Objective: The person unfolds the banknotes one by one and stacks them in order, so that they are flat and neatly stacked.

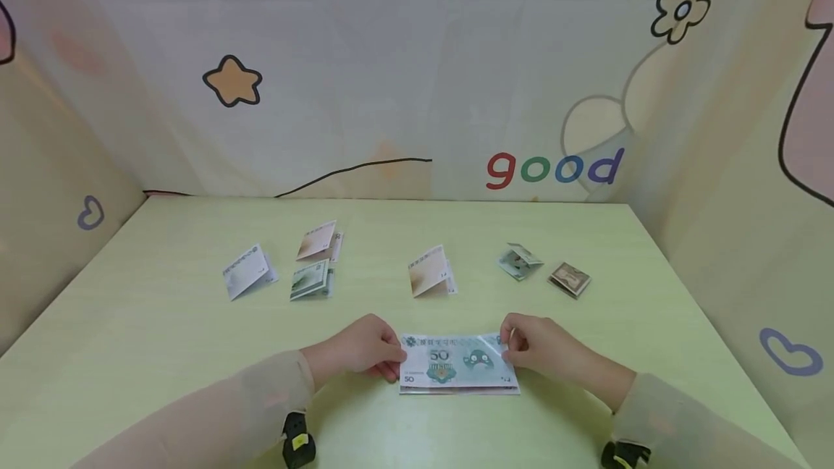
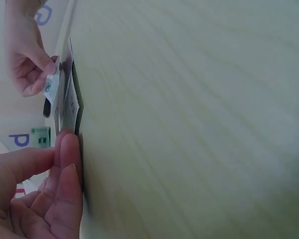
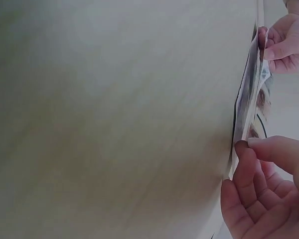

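Observation:
A pale blue-green play banknote [image 1: 456,362] marked 50, with a cartoon animal on it, lies flat between the two hands near the front of the table. My left hand [image 1: 365,346] pinches its left end between thumb and fingers. At the opposite end, my right hand [image 1: 541,349] pinches the upper right corner. A second layer shows as a strip under the note's lower edge. In the left wrist view, the layers of paper [image 2: 70,107] stand slightly apart, close over the table. The right wrist view shows the thumb and a finger on the paper edge [image 3: 245,119].
Several folded notes stand across the table [image 1: 195,353]: a whitish one [image 1: 246,272] at left, a brownish one [image 1: 318,239] behind a green one [image 1: 310,279], and another brownish one [image 1: 428,271] mid-table. A green one [image 1: 519,261] and a brown one [image 1: 570,279] lie at right.

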`<move>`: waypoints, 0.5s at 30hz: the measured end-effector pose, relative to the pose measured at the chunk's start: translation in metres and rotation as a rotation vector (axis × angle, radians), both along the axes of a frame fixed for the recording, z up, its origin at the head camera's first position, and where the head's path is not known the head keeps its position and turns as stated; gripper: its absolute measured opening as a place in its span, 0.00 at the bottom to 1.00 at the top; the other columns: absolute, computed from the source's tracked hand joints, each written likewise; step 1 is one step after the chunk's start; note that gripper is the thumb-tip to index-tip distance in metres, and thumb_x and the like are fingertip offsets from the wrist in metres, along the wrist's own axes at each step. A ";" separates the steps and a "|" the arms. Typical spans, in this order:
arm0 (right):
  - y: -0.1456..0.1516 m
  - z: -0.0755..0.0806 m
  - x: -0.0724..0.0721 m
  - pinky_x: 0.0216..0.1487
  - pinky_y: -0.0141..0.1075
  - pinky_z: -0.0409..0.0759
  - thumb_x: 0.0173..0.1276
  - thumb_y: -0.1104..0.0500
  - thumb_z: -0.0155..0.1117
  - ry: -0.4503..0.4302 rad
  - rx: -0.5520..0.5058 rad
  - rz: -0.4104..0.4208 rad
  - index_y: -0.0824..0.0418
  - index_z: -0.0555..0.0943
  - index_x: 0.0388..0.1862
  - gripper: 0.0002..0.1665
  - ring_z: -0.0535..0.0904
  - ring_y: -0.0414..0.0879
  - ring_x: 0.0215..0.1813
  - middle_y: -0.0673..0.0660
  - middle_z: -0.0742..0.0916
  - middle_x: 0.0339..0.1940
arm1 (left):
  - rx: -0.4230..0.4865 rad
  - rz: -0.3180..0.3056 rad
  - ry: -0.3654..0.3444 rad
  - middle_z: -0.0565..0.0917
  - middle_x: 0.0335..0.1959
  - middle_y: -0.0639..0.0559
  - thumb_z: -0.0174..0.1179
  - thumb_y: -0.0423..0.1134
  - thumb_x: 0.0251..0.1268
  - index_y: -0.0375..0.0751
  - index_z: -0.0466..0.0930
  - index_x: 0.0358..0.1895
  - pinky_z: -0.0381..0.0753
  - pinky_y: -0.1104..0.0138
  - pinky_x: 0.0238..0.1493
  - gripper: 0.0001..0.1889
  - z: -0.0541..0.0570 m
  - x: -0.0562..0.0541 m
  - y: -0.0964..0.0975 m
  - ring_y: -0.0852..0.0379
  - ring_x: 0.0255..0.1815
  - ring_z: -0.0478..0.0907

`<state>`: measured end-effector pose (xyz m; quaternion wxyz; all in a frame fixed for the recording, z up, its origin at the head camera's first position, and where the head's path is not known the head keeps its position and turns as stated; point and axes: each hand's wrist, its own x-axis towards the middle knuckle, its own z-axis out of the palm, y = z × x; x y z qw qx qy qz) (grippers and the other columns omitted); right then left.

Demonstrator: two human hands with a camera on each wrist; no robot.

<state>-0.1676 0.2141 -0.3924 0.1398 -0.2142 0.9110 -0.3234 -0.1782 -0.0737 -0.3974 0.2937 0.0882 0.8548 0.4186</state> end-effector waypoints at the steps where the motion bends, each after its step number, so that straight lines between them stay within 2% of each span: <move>1: -0.001 0.000 0.000 0.27 0.30 0.68 0.58 0.67 0.66 -0.005 0.013 -0.006 0.59 0.73 0.32 0.10 0.68 0.41 0.25 0.48 0.74 0.21 | -0.002 -0.006 0.003 0.81 0.18 0.49 0.60 0.34 0.62 0.36 0.81 0.24 0.74 0.72 0.22 0.09 0.001 0.000 0.001 0.59 0.19 0.78; 7: -0.008 0.003 0.002 0.27 0.31 0.68 0.59 0.68 0.65 -0.039 0.099 -0.043 0.58 0.75 0.33 0.09 0.69 0.42 0.26 0.49 0.74 0.21 | -0.041 -0.060 0.052 0.80 0.16 0.50 0.60 0.31 0.61 0.36 0.78 0.21 0.75 0.73 0.22 0.10 0.008 0.004 0.005 0.60 0.17 0.76; 12: -0.013 0.004 0.004 0.25 0.30 0.67 0.58 0.69 0.64 0.005 0.180 -0.001 0.58 0.78 0.33 0.08 0.68 0.41 0.24 0.48 0.74 0.20 | -0.107 -0.083 0.110 0.79 0.15 0.50 0.61 0.31 0.59 0.37 0.76 0.20 0.71 0.72 0.20 0.10 0.009 0.005 0.009 0.60 0.16 0.74; 15: -0.015 0.005 0.007 0.27 0.32 0.68 0.58 0.68 0.65 0.047 0.248 0.011 0.57 0.80 0.33 0.08 0.68 0.41 0.25 0.47 0.74 0.20 | -0.176 -0.117 0.161 0.78 0.14 0.52 0.62 0.32 0.58 0.39 0.75 0.18 0.69 0.72 0.22 0.11 0.009 0.005 0.011 0.60 0.16 0.73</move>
